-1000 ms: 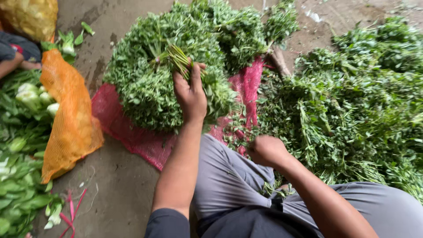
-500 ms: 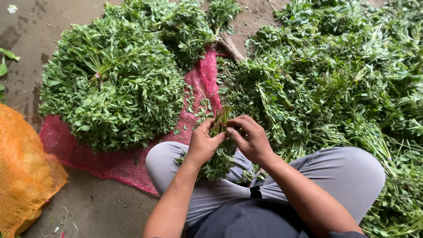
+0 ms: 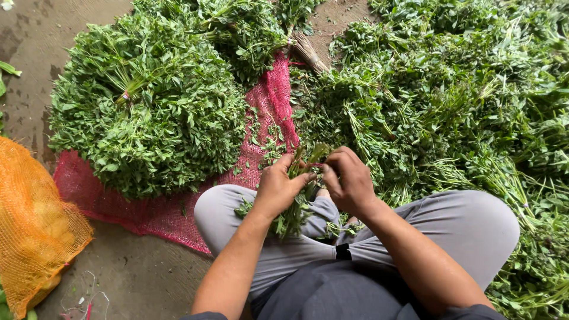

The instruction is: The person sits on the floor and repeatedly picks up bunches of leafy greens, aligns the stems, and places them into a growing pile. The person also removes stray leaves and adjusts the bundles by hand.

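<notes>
Gripped by left hand [image 3: 278,189] and right hand [image 3: 349,181], herb bunch [image 3: 296,204] stands stems-up, seemingly near-vertical.

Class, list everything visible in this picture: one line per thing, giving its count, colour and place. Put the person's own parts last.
Tied herb bundles: one heap, green, upper left on the mesh.
Mesh sheet: one, red-pink, under that heap.
Loose herbs: one large pile, green, right side.
Net sack: one, orange, lower left.
Ground: grey, damp, left side.
Small herb bunch: one, green, over the lap.
Trousers: grey, knees bent.
Left hand: grips the small herb bunch.
Right hand: pinches its stems.
</notes>
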Action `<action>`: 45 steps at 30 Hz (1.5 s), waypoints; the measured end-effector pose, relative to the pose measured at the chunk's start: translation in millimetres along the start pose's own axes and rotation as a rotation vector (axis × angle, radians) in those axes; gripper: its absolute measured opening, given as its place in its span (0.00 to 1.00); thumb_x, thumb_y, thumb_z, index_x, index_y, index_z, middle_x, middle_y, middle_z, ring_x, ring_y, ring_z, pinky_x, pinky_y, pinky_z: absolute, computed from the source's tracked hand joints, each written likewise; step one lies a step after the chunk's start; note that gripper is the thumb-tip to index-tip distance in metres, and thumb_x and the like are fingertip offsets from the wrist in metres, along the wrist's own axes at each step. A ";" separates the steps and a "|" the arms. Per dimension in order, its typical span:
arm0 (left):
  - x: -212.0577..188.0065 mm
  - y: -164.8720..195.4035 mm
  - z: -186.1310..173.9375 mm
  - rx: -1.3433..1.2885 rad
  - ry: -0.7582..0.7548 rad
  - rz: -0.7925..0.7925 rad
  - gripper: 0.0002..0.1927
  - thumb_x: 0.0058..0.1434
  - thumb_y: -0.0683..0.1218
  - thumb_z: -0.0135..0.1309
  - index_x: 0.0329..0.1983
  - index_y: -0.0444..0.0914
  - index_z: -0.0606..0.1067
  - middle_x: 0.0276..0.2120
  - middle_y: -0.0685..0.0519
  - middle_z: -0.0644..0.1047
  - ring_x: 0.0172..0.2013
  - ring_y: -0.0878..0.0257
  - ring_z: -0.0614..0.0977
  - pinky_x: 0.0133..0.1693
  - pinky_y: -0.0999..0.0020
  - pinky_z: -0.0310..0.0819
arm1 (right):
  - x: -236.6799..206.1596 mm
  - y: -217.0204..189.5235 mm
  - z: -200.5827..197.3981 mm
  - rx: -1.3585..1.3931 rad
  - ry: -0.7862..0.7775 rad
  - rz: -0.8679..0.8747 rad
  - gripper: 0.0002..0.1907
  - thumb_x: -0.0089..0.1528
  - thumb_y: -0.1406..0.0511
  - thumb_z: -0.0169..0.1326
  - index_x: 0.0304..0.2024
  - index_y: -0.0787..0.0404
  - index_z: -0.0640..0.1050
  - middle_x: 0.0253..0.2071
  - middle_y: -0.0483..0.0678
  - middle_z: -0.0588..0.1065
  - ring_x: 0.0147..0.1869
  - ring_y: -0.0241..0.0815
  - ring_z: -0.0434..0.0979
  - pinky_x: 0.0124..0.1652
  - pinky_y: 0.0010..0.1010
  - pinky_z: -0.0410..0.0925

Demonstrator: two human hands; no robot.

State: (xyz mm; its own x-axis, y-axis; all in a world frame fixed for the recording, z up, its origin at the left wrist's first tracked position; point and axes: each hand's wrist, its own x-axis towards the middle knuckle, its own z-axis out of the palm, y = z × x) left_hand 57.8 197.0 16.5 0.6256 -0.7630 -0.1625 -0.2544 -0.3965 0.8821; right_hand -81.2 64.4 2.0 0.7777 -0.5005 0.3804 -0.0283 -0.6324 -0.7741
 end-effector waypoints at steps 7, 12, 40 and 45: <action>0.3 11.7 -7.7 0.041 -0.074 -0.050 0.16 0.56 0.50 0.66 0.46 0.41 0.82 0.28 0.50 0.83 0.28 0.66 0.82 0.33 0.66 0.76 | -13.4 8.9 4.0 0.780 -0.033 0.294 0.04 0.70 0.70 0.46 0.46 0.65 0.71 0.46 0.50 0.73 0.52 0.38 0.74 0.56 0.30 0.69; 4.0 9.8 -15.6 -0.021 -0.045 -0.029 0.16 0.55 0.52 0.67 0.45 0.42 0.83 0.29 0.53 0.84 0.28 0.68 0.82 0.34 0.67 0.75 | -14.3 11.7 -9.9 1.174 -0.080 0.281 0.03 0.72 0.71 0.50 0.43 0.65 0.69 0.41 0.54 0.74 0.48 0.42 0.74 0.53 0.35 0.71; 10.2 -30.4 1.3 -0.505 -0.264 -0.114 0.12 0.61 0.41 0.64 0.46 0.34 0.79 0.35 0.56 0.80 0.35 0.71 0.78 0.39 0.71 0.75 | 57.7 -27.9 -23.9 1.055 -0.085 0.406 0.06 0.73 0.65 0.47 0.50 0.58 0.74 0.58 0.56 0.77 0.29 0.32 0.64 0.36 0.30 0.68; 9.4 -28.2 -9.1 -0.744 -0.337 -0.213 0.12 0.61 0.41 0.62 0.47 0.36 0.77 0.34 0.57 0.80 0.34 0.69 0.81 0.39 0.68 0.78 | 47.3 -9.3 -19.0 1.441 0.044 0.463 0.06 0.74 0.63 0.45 0.49 0.56 0.72 0.58 0.55 0.76 0.25 0.30 0.58 0.35 0.27 0.66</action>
State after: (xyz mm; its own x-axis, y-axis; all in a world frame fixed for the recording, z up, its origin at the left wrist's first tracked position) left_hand 77.6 205.6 -5.8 0.3214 -0.8686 -0.3771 0.4699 -0.1994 0.8599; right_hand -56.1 35.3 36.8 0.8534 -0.5202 -0.0346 0.3828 0.6703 -0.6357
